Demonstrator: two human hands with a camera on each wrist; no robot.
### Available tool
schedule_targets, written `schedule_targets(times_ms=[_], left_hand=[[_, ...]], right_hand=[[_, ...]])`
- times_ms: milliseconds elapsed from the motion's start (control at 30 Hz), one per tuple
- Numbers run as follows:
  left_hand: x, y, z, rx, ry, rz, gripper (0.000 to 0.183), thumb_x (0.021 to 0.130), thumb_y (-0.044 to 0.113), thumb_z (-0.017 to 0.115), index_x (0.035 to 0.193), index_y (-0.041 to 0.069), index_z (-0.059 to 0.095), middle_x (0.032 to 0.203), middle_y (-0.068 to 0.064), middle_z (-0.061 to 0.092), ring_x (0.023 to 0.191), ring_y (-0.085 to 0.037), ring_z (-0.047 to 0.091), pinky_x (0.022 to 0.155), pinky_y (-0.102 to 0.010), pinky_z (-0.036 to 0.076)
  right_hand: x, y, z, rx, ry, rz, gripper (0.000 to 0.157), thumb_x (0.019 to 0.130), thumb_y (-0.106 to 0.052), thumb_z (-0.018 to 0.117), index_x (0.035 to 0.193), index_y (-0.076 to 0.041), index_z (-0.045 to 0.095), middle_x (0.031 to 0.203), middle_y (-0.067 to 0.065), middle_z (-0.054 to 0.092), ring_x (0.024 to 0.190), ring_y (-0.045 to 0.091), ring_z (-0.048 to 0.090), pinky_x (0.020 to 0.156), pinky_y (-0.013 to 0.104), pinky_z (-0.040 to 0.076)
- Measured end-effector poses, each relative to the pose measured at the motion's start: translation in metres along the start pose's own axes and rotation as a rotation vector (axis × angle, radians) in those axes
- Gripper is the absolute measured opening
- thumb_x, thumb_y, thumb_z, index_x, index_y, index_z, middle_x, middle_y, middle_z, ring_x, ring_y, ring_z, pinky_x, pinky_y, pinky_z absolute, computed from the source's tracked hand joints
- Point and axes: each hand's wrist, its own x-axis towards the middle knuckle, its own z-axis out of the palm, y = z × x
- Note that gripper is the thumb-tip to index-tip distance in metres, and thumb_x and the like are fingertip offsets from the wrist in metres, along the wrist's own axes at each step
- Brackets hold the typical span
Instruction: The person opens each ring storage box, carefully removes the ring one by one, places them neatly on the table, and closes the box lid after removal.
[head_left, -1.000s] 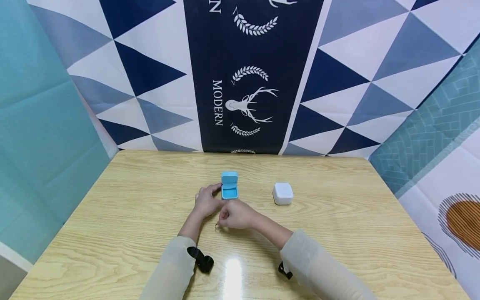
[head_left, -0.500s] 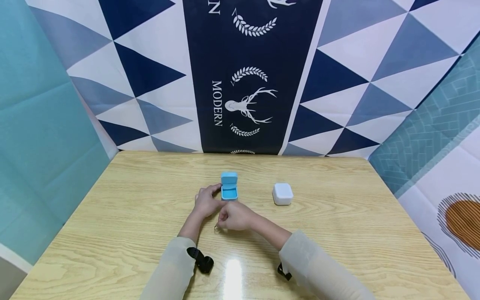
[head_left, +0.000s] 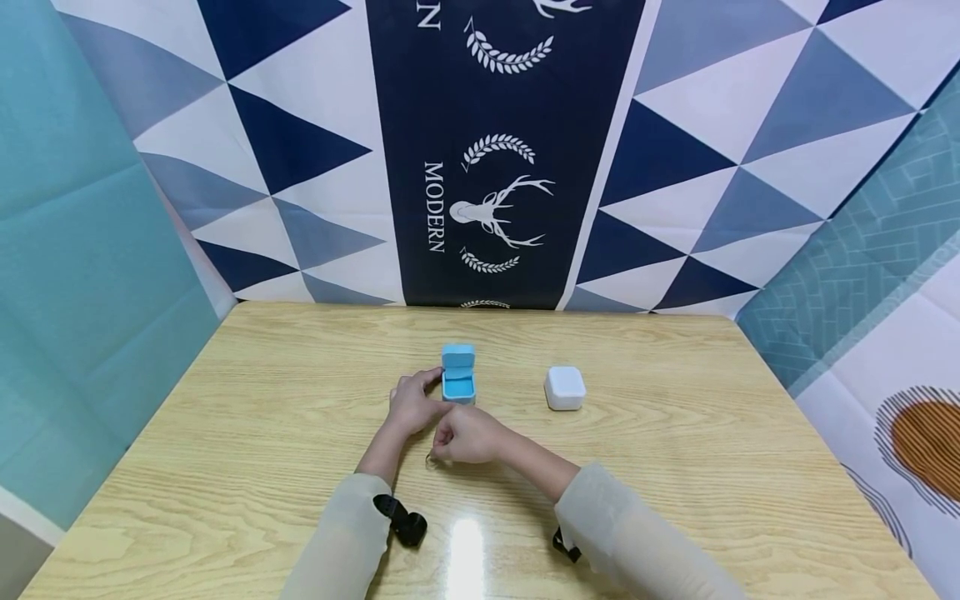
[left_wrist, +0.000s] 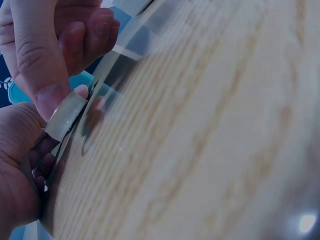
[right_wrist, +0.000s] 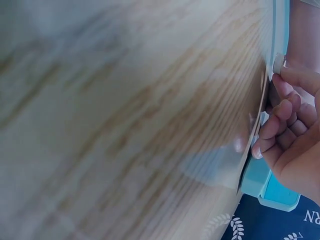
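Note:
In the head view, a small light-blue ring box [head_left: 458, 360] stands with its lid raised on the wooden table. My left hand [head_left: 412, 404] holds it from the left, index finger at its side and thumb by its front. Closer to me, my right hand [head_left: 471, 435] pinches a ring [head_left: 429, 459] between thumb and finger, low over the tabletop. The left wrist view shows the ring [left_wrist: 66, 116] as a pale shiny band, edge-on, at the fingertips. Whether it touches the table is unclear. In the right wrist view, the blue box [right_wrist: 256, 177] lies beyond the curled fingers.
A white rounded box [head_left: 566, 388] stands on the table [head_left: 675, 433] to the right of the blue box. Patterned cloth [head_left: 517, 108] hangs behind the table's back edge. Black straps with cameras [head_left: 408, 527] sit at both sleeves.
My right hand has shifted slightly toward me and to the left, carrying the ring. My left hand and the blue ring box stay where they were.

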Motion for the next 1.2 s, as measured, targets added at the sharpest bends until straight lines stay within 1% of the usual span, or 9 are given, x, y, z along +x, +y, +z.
schedule_targets(times_ms=[333,533,667,800,1000,1200], left_hand=[[-0.0007,-0.0006,-0.0007,-0.016,-0.001,0.003,0.066,0.075,0.024,0.077,0.135,0.014,0.051,0.137,-0.007,0.052,0.115,-0.027,0.04,0.093,-0.043,0.027],[-0.0003,-0.0006,-0.0005,-0.007,0.0,0.003,0.066,0.075,0.026,0.077,0.135,0.014,0.052,0.137,-0.007,0.052,0.116,-0.028,0.041,0.093,-0.043,0.027],[-0.0003,-0.0007,-0.0005,-0.012,0.001,-0.002,0.068,0.074,0.028,0.078,0.135,0.014,0.051,0.138,-0.007,0.052,0.116,-0.028,0.041,0.094,-0.043,0.027],[-0.0007,-0.0009,-0.0001,-0.018,0.006,0.0,0.07,0.073,0.03,0.079,0.135,0.014,0.051,0.138,-0.006,0.052,0.115,-0.027,0.041,0.092,-0.042,0.028],[-0.0002,-0.0013,0.0011,-0.018,0.007,-0.004,0.074,0.07,0.034,0.081,0.135,0.017,0.052,0.137,-0.004,0.053,0.113,-0.026,0.041,0.091,-0.041,0.028],[0.0002,-0.0022,0.0016,-0.015,0.006,0.01,0.074,0.07,0.034,0.081,0.135,0.016,0.051,0.136,-0.005,0.054,0.115,-0.028,0.042,0.092,-0.043,0.027]], right_hand=[[0.0004,0.0,0.0008,0.007,-0.005,-0.002,0.012,0.082,-0.011,0.067,0.071,-0.009,0.072,0.06,-0.003,0.065,0.049,0.0,0.046,0.05,0.014,0.038],[0.0006,0.0,0.0014,0.012,-0.013,0.001,0.014,0.083,-0.011,0.066,0.07,-0.01,0.072,0.057,-0.006,0.063,0.047,-0.001,0.044,0.049,0.014,0.036],[0.0004,-0.0005,0.0017,0.006,-0.017,0.01,0.014,0.083,-0.013,0.067,0.069,-0.011,0.072,0.055,-0.008,0.061,0.047,-0.001,0.044,0.049,0.014,0.036],[0.0004,0.0004,0.003,0.0,-0.01,0.006,0.014,0.082,-0.015,0.068,0.069,-0.011,0.071,0.055,-0.006,0.061,0.047,-0.001,0.044,0.05,0.014,0.037],[-0.0005,0.0015,0.0055,-0.001,-0.015,0.0,0.012,0.082,-0.014,0.069,0.071,-0.011,0.071,0.058,-0.005,0.063,0.048,-0.002,0.045,0.05,0.014,0.038],[-0.001,0.0,0.0068,-0.005,-0.022,-0.002,0.012,0.082,-0.015,0.07,0.071,-0.01,0.071,0.057,-0.006,0.063,0.046,-0.003,0.043,0.049,0.013,0.037]])
